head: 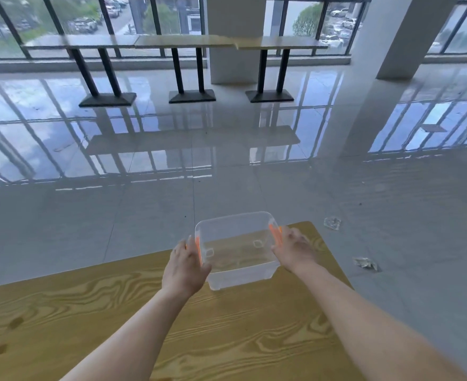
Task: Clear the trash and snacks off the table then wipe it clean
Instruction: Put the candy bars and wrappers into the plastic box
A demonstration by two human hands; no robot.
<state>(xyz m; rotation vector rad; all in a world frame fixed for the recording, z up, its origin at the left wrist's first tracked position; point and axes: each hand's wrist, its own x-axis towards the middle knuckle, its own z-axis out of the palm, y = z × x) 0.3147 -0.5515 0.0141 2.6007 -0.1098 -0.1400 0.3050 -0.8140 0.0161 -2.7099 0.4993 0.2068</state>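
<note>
Head view: a clear, rectangular plastic container [240, 276] with rounded corners is at the far right corner of the yellow wood-grain surface [144, 312], with nothing visible inside it. The left hand [184, 266] and right hand [295, 250] grip its opposite sides, fingers [288, 236] clamped on the orange handles [198, 247]. Past the surface's right edge, two crumpled clear wrappers [332, 223] lie on the glossy grey tiled floor [144, 210].

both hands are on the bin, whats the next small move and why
Probably lift the bin off the table and set it aside: left hand and right hand grip its orange handles, it looks empty, and dark stains at the table's left await wiping.
</note>
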